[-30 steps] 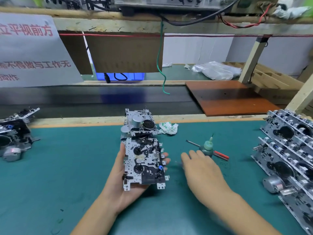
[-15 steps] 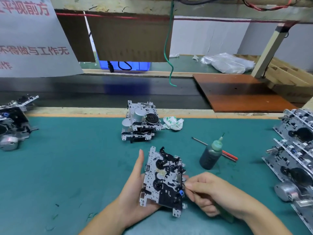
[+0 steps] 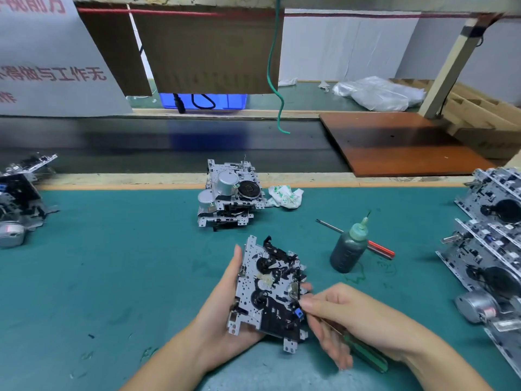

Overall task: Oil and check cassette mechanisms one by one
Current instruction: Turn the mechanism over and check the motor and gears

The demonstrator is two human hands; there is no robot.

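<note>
Left hand (image 3: 225,314) is cradling a cassette mechanism (image 3: 269,292) from underneath, palm up, thumb lying along its left edge, fingertips showing past its right edge. The mechanism is being held tilted above the green counter (image 3: 112,277), gear side facing up.

Right hand (image 3: 346,314) is pinching a green-handled tool (image 3: 363,351) between thumb and forefinger, other fingers curled loosely below; the handle is running back under the palm. The tool's tip is sitting at the mechanism's right edge, just beside a small blue part (image 3: 298,313); the tip itself is too small to make out.

An oil bottle (image 3: 348,249) with a thin nozzle is standing upright on the counter, near and to the right of the held mechanism. A red-handled screwdriver (image 3: 377,248) is lying behind it. A stack of mechanisms (image 3: 229,193) is sitting further back at centre, a crumpled rag (image 3: 284,196) just beside it. More mechanisms are lining the right edge (image 3: 490,249) and the left edge (image 3: 17,201) of the counter.
</note>
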